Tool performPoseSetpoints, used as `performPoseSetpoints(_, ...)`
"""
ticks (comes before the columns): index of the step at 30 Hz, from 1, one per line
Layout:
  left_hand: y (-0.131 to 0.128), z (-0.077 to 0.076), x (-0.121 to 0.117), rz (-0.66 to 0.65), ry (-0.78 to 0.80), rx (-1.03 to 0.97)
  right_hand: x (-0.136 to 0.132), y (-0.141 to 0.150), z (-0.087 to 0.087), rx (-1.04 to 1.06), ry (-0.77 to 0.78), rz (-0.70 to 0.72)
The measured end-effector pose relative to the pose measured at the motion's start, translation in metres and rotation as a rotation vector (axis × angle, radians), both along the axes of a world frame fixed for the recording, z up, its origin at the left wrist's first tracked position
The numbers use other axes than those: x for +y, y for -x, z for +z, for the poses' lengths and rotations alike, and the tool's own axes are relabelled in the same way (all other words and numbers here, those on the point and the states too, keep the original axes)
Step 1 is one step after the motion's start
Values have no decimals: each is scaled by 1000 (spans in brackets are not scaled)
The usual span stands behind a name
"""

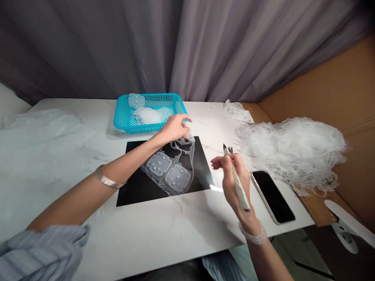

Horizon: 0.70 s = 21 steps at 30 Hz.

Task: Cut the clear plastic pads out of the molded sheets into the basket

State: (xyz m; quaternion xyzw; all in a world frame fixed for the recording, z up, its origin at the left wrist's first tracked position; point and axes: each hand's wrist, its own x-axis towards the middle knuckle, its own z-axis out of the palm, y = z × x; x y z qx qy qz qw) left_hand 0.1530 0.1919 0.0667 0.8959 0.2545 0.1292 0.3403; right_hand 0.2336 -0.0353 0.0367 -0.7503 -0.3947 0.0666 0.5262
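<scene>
Striped blue-grey sleeve pushed back at lower left; forearm bare, metal bangle at the wrist. Left hand reaches over the top edge of a black mat. Thumb and fingers pressed together, pinching the upper end of a clear moulded sheet, which lifts off the mat there in a thin, glossy fold. Rest of the sheet lies flat on the mat: soft, see-through web around two square pads dotted with small raised nubs, black showing through the gaps between its strips.

Right hand held up just right of the mat, clear of the table, gripping a small cutter: white handle, pointed metal tip upward. Fingers curled around the handle, fingertips loosely apart; exact grip partly blurred. Cutter touches nothing.

Beside right hand: smartphone, dark glass, silver edge. Beyond it, large heap of clear trimmings, tangled, stringy loops. Blue plastic basket, perforated walls, holds clear pads and a white wad. Crumpled translucent film at left of the marble-patterned table. Beaded bracelet on right wrist. Grey curtain behind; cardboard wall at right.
</scene>
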Motion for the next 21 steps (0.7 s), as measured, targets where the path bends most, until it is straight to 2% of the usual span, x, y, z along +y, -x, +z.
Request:
performPoseSetpoints(2,-17,-4,-2,-62,-53,-26,-12,-3,-6,84,-13,-8)
performPoseSetpoints(3,-18,-6,-5,-107,-99,-32,-17,-3,-10,102,-11,0)
performPoseSetpoints(5,-2,-11,-17,-210,-230,-28,-25,2,-19,115,25,30)
performPoseSetpoints(7,32,-20,-37,-298,-387,-3,-29,10,-25,110,74,85)
performPoseSetpoints(10,97,-41,-76,-339,-544,63,-27,28,-29,40,98,278)
performPoseSetpoints(12,134,-56,-102,-318,-644,106,-24,39,-32,-5,79,442)
performPoseSetpoints(14,157,-69,-122,-275,-701,143,-21,49,-38,-37,68,583)
performPoseSetpoints(17,167,-80,-137,-230,-743,187,-18,59,-48,-116,78,687)
performPoseSetpoints(21,164,-86,-139,-217,-819,191,-14,63,-55,-220,64,699)
